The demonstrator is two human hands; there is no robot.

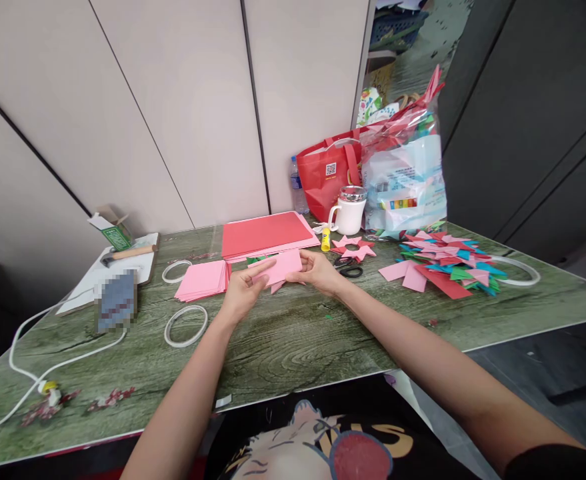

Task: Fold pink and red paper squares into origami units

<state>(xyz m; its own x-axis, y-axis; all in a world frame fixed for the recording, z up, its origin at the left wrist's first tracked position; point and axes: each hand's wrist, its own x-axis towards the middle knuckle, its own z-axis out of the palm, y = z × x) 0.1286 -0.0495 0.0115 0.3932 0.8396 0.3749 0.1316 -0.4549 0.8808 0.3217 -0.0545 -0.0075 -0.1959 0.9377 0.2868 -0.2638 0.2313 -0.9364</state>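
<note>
Between my two hands is a pink sheet of paper [287, 265], held up a little above the table. My left hand [245, 288] grips its left side, fingers over and thumb at the lower edge. At its right edge, my right hand [317, 272] pinches the paper between thumb and fingers. Below and behind the sheet, bits of green and pink paper show, partly hidden. Left of my left hand lies a stack of pink paper squares [201, 280] with red under it. Beyond my hands rest larger red sheets [267, 233] on pink ones.
Right of my hands are black-handled scissors [351, 270], a folded paper star ring [353, 248], a glue stick [326, 240] and a white mug [351, 210]. A pile of folded paper [453, 260] lies farther right. Tape rolls [186, 327], a hammer [130, 253] and a white cable [23, 333] are leftward.
</note>
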